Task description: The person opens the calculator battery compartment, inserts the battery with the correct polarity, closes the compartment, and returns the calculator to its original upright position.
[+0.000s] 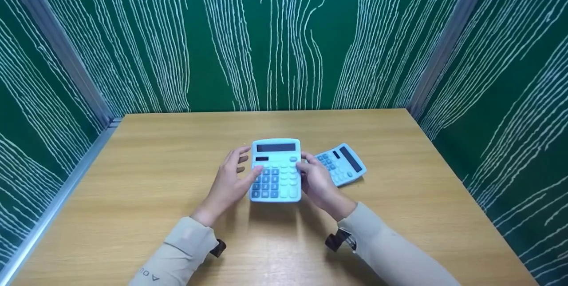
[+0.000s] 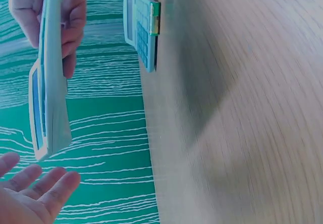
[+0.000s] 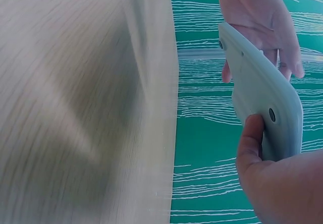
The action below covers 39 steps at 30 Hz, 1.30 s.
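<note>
A light blue calculator (image 1: 284, 164) with a dark display is held up over the table, its keys towards the head camera. My right hand (image 1: 317, 181) grips its right side, thumb on the front and fingers behind; the right wrist view shows a finger (image 3: 251, 138) against the calculator's back (image 3: 262, 90). Beside the left edge is my left hand (image 1: 230, 175), fingers spread. In the left wrist view the fingers of the left hand (image 2: 38, 193) stand apart from the calculator (image 2: 53, 98). A second light blue calculator (image 1: 341, 166) lies tilted on the table behind my right hand, partly hidden by it.
The wooden table (image 1: 155, 179) runs back to a green wall (image 1: 328, 55) with white wavy lines. Similar panels stand at both sides, joined by grey metal posts (image 1: 448, 41). Dark straps with small black devices (image 1: 337, 239) are at both sleeve cuffs.
</note>
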Available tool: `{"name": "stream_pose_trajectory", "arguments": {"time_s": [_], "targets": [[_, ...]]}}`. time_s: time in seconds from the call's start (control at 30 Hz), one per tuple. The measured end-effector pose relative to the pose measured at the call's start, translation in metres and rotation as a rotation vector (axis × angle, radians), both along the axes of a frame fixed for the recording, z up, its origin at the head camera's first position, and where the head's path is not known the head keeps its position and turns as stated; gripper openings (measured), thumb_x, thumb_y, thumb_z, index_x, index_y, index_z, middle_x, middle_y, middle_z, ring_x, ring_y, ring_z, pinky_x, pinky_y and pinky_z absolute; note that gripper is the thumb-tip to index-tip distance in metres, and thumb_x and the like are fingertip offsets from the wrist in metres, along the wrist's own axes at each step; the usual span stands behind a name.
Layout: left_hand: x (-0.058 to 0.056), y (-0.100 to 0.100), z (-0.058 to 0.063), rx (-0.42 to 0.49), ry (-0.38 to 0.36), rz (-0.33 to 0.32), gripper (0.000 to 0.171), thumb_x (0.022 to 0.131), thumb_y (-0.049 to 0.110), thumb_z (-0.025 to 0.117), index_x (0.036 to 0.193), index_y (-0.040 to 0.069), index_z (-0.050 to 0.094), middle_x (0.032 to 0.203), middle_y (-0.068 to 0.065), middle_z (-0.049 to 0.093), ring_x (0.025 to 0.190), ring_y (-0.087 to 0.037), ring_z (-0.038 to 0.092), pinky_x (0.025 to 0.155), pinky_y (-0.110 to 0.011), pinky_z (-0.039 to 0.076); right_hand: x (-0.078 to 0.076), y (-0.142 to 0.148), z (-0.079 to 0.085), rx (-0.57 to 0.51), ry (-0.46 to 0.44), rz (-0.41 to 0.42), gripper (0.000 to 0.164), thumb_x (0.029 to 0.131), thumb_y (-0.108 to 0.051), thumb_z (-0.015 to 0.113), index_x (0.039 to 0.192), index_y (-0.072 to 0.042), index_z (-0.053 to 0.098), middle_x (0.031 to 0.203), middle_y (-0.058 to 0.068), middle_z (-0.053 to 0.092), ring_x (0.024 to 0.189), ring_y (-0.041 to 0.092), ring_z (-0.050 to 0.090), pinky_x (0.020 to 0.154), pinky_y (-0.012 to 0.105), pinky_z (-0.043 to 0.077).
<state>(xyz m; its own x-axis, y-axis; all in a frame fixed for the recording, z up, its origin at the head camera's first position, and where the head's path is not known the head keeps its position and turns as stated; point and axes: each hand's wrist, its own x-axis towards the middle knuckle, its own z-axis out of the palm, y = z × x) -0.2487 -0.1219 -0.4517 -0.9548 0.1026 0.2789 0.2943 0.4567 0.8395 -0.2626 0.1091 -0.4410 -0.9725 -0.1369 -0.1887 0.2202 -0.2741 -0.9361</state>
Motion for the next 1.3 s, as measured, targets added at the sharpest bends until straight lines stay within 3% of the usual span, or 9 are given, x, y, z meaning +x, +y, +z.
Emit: {"name": "stream_pose_trajectory", "arguments": {"time_s": [0.3,0.53,0.63,0.77,0.9,1.07,1.2,1.3], "targets": [[-0.006,-0.002,-0.002,0.057,-0.141,0.011,0.057,0.113,0.018,0.051,0.165,-0.002,0.038,0.159,-0.026,0.054,0.136,-0.041,0.064,0.116,-0.054,0.054,-0.004,-0.004,-0.004,-0.046,0.025,0.019,0.039,0.113,-0.006,0.036,0.149,0.000,0.050,0.115,0.013,0.073,0.101,0.019,0.071,0.085,0.031,0.062],[-0.012,-0.002,-0.004,0.092,-0.270,0.018,0.054,0.114,0.014,0.043,0.166,0.000,0.038,0.151,-0.024,0.059,0.131,-0.036,0.065,0.113,-0.050,0.057,-0.007,-0.011,-0.006,-0.046,0.002,0.036,0.041,0.113,-0.007,0.036,0.152,-0.002,0.049,0.123,0.016,0.070,0.105,0.020,0.070,0.089,0.032,0.062],[-0.014,-0.004,-0.004,0.113,-0.296,0.030,0.053,0.113,0.012,0.042,0.165,0.002,0.041,0.148,-0.022,0.060,0.131,-0.033,0.062,0.115,-0.050,0.054,-0.008,-0.015,-0.008,-0.046,-0.014,0.035,0.041,0.113,-0.008,0.036,0.152,-0.004,0.051,0.126,0.016,0.070,0.107,0.020,0.071,0.091,0.032,0.062],[-0.017,-0.009,-0.006,0.143,-0.300,0.039,0.052,0.110,0.007,0.043,0.161,-0.001,0.044,0.142,-0.023,0.060,0.124,-0.033,0.063,0.106,-0.045,0.058,-0.011,-0.020,-0.012,-0.041,-0.018,0.040,0.041,0.114,-0.008,0.036,0.151,-0.003,0.052,0.128,0.018,0.071,0.109,0.022,0.071,0.093,0.033,0.062],[-0.020,-0.016,-0.009,0.160,-0.321,0.056,0.052,0.108,0.004,0.044,0.159,-0.002,0.047,0.139,-0.023,0.060,0.120,-0.032,0.063,0.096,-0.039,0.060,-0.016,-0.026,-0.016,-0.004,-0.006,0.077,0.043,0.114,-0.009,0.035,0.154,0.000,0.050,0.127,0.018,0.070,0.110,0.023,0.070,0.093,0.033,0.062],[-0.022,-0.025,-0.011,0.153,-0.358,0.082,0.053,0.106,0.002,0.043,0.159,0.000,0.049,0.140,-0.022,0.060,0.123,-0.032,0.062,0.101,-0.040,0.058,-0.023,-0.031,-0.022,0.105,0.046,0.132,0.046,0.112,-0.005,0.036,0.155,0.009,0.049,0.123,0.021,0.069,0.100,0.024,0.070,0.089,0.035,0.063],[-0.023,-0.031,-0.013,0.145,-0.360,0.081,0.054,0.104,0.000,0.043,0.158,-0.001,0.050,0.137,-0.024,0.061,0.119,-0.033,0.063,0.097,-0.040,0.059,-0.029,-0.032,-0.027,0.199,0.065,0.135,0.043,0.111,-0.001,0.041,0.151,0.014,0.052,0.124,0.027,0.070,0.096,0.024,0.072,0.092,0.040,0.066],[-0.023,-0.035,-0.014,0.125,-0.376,0.091,0.054,0.104,0.001,0.045,0.158,0.001,0.051,0.137,-0.023,0.061,0.119,-0.032,0.063,0.095,-0.038,0.059,-0.033,-0.032,-0.029,0.259,0.041,0.119,0.041,0.112,-0.002,0.046,0.149,0.011,0.056,0.126,0.027,0.071,0.100,0.027,0.073,0.096,0.042,0.066]]}}
